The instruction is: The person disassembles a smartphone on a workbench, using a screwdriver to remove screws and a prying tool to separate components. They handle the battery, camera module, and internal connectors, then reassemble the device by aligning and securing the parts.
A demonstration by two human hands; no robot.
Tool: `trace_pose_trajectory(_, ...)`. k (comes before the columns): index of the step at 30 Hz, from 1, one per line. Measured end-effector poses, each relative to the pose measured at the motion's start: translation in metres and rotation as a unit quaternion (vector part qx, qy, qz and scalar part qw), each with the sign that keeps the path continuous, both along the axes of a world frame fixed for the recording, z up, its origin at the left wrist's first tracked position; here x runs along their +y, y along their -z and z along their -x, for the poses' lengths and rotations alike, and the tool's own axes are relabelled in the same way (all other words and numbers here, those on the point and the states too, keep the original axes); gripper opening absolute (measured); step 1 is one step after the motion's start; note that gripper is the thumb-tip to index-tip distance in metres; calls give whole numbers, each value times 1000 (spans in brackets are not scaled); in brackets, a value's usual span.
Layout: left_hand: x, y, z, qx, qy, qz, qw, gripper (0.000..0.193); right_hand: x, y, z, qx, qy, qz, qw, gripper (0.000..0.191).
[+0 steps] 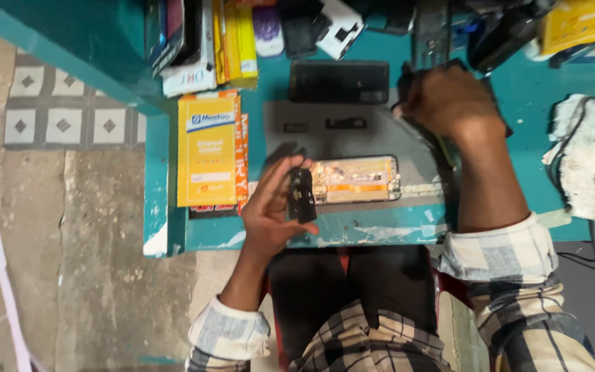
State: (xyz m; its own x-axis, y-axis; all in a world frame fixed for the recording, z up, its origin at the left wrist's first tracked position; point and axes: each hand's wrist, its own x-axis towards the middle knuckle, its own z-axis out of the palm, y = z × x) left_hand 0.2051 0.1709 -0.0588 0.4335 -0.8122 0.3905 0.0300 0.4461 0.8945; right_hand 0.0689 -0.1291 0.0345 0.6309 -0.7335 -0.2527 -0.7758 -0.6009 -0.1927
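Your left hand point(273, 210) sits just left of centre in the frame, fingers curled around a small black part point(302, 195), which you pinch between thumb and fingertips at the left end of the opened phone point(356, 179). Your right hand point(449, 100) is in the upper right of centre, closed into a loose fist over something dark at the back of the work mat; what it grips is hidden under the knuckles, so you cannot tell from here what it is.

The opened phone lies flat, long side running left to right, near the middle of the frame on the grey work mat point(339, 131). Its back is off: the inside shows pale and shiny, with an orange strip along the lower part and a lighter band above it. The fine detail is blurred. The black part in your left hand is short, upright and rectangular, touching or just over the phone's left end.

Above the mat, a second phone point(339, 82) lies dark and face up. At the left edge of the teal table point(408, 231) a yellow box point(206, 148) lies flat, with more boxes point(208, 45) stacked upright at the upper left. At the far right a white cloth point(583, 158) holds a black cable point(576, 120).
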Motion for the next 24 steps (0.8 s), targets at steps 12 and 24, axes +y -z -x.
trace_pose_trajectory(12,4,18,-7,301,198,69,930,108,-46,60,23,-37,-88,91,991,31)
trace_pose_trajectory(24,1,8,-8,376,253,76,888,102,-1,0,31,-410,-88,-79,904,36)
